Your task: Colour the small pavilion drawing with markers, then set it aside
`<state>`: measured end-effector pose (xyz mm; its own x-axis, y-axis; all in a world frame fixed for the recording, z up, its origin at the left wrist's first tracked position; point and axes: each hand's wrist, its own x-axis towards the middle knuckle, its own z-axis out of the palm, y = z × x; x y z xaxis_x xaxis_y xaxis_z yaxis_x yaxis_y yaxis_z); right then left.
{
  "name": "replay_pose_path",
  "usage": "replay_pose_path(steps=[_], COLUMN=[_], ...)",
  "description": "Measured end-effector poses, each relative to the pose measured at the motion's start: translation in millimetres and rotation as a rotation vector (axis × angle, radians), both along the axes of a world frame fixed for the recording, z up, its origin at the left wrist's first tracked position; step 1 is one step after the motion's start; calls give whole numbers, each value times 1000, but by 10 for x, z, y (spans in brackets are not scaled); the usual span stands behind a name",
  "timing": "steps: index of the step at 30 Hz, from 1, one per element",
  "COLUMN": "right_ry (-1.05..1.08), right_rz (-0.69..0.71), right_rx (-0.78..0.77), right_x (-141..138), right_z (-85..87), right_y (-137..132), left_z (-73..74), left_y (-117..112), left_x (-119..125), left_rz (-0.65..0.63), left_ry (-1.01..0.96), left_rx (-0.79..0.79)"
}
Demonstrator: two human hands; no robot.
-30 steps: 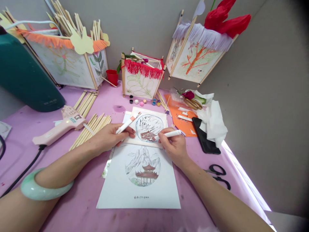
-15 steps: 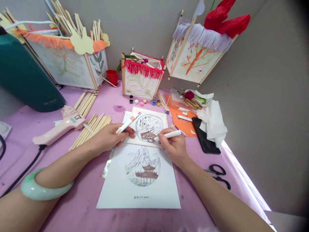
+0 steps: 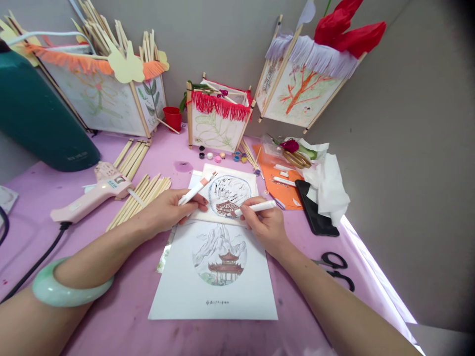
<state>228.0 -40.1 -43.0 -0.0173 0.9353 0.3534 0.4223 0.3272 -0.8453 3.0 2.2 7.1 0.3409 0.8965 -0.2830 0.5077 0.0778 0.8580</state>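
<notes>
In the head view, my right hand (image 3: 266,225) is closed round a white marker pen (image 3: 261,206). Its tip rests at the brown pavilion roof drawn on a white cloth panel (image 3: 243,180). A blue ring encloses the roof and black mountain strokes. My left hand (image 3: 181,210) grips a second white marker (image 3: 193,192) with an orange band and a brown tip, pointing up and away. The fingers of that hand lie on the panel's left edge. Below the panel lies a printed sheet (image 3: 178,296) with a round picture of a pavilion and mountains.
A pink glue gun (image 3: 91,198) and wooden sticks (image 3: 139,198) lie left. Paint pots (image 3: 210,156) stand before a red-fringed lantern (image 3: 218,126). On the right are a black phone (image 3: 315,212), crumpled tissue (image 3: 330,190), an orange sheet (image 3: 265,158) and scissors (image 3: 336,267).
My right hand and its marker have shifted very slightly left along the brown roof. The left hand and the sheets stay where they were.
</notes>
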Motion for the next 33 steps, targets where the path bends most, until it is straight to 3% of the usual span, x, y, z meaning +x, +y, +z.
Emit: replay_pose_path(steps=[33], right_ry=[2], right_rz=[12], right_rx=[-8], right_x=[-29], right_z=[33], right_y=[-4], left_z=[23], left_y=[-18], left_x=[-4], left_rz=[-5], left_ry=[12], left_rx=[16])
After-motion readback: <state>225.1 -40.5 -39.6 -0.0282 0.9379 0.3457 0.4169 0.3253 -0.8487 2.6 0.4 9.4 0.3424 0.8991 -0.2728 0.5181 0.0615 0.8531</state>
